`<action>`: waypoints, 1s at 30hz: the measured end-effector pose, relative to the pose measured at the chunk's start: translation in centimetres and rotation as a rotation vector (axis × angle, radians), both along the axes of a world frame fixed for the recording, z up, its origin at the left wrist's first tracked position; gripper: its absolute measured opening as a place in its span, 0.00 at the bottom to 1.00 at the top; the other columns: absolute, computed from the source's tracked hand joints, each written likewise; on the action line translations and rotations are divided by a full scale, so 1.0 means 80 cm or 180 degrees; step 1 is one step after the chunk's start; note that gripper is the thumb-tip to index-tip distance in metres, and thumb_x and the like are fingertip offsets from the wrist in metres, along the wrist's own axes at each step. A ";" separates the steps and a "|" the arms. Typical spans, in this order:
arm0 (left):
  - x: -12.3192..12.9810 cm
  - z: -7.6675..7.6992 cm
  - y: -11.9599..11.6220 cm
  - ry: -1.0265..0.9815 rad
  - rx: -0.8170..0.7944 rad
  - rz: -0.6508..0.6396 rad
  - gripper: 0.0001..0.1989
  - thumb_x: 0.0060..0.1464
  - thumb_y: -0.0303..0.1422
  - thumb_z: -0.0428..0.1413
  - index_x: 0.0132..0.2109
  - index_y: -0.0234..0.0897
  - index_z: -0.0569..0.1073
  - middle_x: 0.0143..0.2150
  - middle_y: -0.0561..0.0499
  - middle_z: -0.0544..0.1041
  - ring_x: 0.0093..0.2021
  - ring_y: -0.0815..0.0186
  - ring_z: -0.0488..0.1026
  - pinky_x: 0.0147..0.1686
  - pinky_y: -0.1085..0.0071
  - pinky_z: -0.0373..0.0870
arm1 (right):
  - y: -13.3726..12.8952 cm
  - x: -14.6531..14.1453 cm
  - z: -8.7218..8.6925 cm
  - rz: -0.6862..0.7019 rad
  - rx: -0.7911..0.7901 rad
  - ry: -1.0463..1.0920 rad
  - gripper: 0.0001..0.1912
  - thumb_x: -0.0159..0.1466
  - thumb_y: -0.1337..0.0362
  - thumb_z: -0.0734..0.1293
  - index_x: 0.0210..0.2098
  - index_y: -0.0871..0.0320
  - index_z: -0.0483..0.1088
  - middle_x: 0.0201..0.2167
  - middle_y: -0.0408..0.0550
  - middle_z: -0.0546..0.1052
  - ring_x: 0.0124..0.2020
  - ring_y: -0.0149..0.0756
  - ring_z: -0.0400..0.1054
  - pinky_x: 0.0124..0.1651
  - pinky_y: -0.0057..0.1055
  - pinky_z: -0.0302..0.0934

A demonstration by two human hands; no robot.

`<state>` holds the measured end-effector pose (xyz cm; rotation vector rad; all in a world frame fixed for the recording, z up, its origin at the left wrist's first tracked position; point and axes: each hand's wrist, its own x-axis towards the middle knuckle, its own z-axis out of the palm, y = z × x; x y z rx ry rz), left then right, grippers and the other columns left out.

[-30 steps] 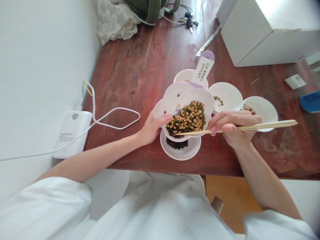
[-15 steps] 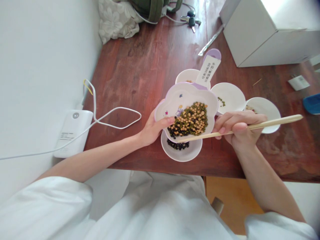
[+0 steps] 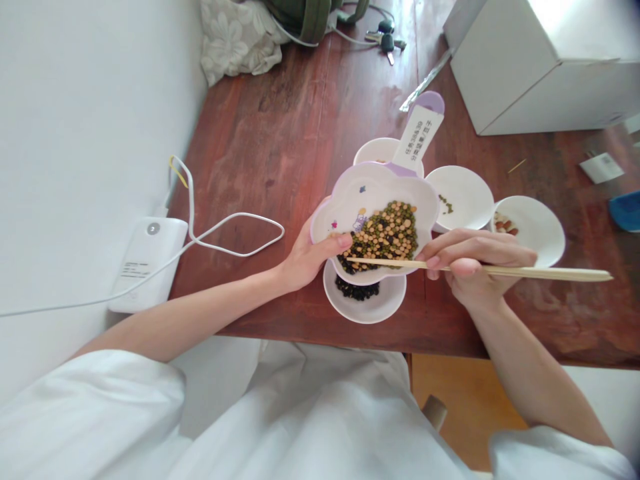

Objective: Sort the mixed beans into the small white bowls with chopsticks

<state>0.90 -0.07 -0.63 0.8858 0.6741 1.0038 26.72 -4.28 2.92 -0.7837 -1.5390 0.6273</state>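
Note:
My left hand grips the left edge of a purple-rimmed, flower-shaped bowl with a labelled handle, its thumb over the rim. Mixed green, tan and black beans lie in the bowl, which is held above the table. In my right hand are chopsticks, their tips among the beans near the bowl's front. Below the bowl's near side, a white bowl contains black beans. Behind and to the right stand a partly covered bowl, one with a few green beans, and one with brownish pieces.
A white power bank with a looping cable sits by the left wall. Toward the back are a floral cloth, a green bag, keys and a large white box. A white adapter lies at right.
My right hand has shifted slightly left, and the chopstick tips have moved up from the bowl's near rim into the beans. The left hand keeps the flower-shaped bowl in nearly the same place.

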 end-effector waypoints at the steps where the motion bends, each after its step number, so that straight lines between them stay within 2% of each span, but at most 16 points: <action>1: 0.000 0.000 0.000 0.0010 -0.0029 0.0012 0.40 0.51 0.48 0.76 0.67 0.43 0.77 0.54 0.44 0.89 0.68 0.41 0.80 0.71 0.44 0.73 | -0.001 0.000 0.000 -0.0025 0.0037 -0.0048 0.11 0.70 0.53 0.78 0.34 0.50 0.88 0.28 0.46 0.87 0.23 0.38 0.79 0.22 0.34 0.72; 5: 0.000 0.000 -0.002 -0.0005 -0.0076 0.0073 0.42 0.50 0.47 0.76 0.69 0.44 0.75 0.57 0.44 0.88 0.68 0.41 0.80 0.71 0.44 0.74 | -0.001 -0.001 -0.002 -0.0096 0.0125 -0.0169 0.11 0.70 0.50 0.77 0.36 0.47 0.88 0.29 0.46 0.87 0.22 0.39 0.79 0.22 0.36 0.73; 12: 0.001 0.000 -0.001 0.0023 -0.0015 0.0032 0.43 0.49 0.49 0.76 0.69 0.44 0.75 0.59 0.43 0.87 0.68 0.41 0.80 0.71 0.45 0.74 | -0.001 -0.001 -0.005 0.0060 0.0172 -0.0257 0.13 0.71 0.50 0.76 0.37 0.50 0.88 0.27 0.48 0.86 0.21 0.38 0.78 0.20 0.34 0.72; 17: 0.000 -0.001 0.000 0.0025 0.0066 0.0012 0.44 0.49 0.49 0.76 0.70 0.44 0.75 0.60 0.43 0.87 0.68 0.41 0.79 0.71 0.45 0.73 | 0.000 -0.001 -0.002 0.0196 0.0196 -0.0193 0.12 0.71 0.53 0.76 0.38 0.52 0.88 0.29 0.49 0.87 0.20 0.35 0.76 0.21 0.32 0.73; 22: -0.001 -0.003 0.001 0.0048 0.0073 -0.0005 0.42 0.49 0.49 0.76 0.69 0.44 0.75 0.61 0.43 0.86 0.68 0.42 0.79 0.71 0.46 0.73 | 0.000 0.000 0.003 0.0277 0.0049 -0.0226 0.14 0.72 0.51 0.76 0.36 0.53 0.88 0.29 0.49 0.87 0.16 0.32 0.72 0.18 0.31 0.70; 30: -0.002 -0.007 0.001 0.0054 0.0047 0.0043 0.44 0.48 0.49 0.77 0.69 0.45 0.75 0.62 0.43 0.85 0.68 0.41 0.79 0.70 0.46 0.74 | 0.001 0.007 0.005 0.0276 -0.0089 -0.0260 0.13 0.71 0.51 0.76 0.37 0.51 0.88 0.30 0.49 0.87 0.18 0.34 0.74 0.16 0.31 0.68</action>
